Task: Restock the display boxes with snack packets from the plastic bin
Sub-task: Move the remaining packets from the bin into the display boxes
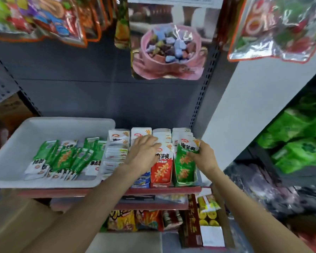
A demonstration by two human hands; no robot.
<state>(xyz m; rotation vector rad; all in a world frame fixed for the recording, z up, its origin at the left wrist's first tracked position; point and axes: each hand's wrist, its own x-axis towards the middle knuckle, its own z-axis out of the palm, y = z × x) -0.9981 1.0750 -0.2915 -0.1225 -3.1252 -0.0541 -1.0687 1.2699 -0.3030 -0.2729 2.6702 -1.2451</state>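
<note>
Right hand (202, 157) pinches green snack packet (187, 146) over green display box (185, 172); left hand (144, 152), fingers spread, presses red box's packets (162, 161). White plastic bin (16, 147) alongside; writing blurred.

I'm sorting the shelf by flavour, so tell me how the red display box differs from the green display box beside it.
The red cardboard display box shows red-fronted packets, the green cardboard display box green-fronted ones. The red box stands left of the green box, which is the rightmost. The left hand rests flat over the red box's packets; the right hand grips a green packet at the green box. Both stand upright on the shelf, open-topped.
</note>
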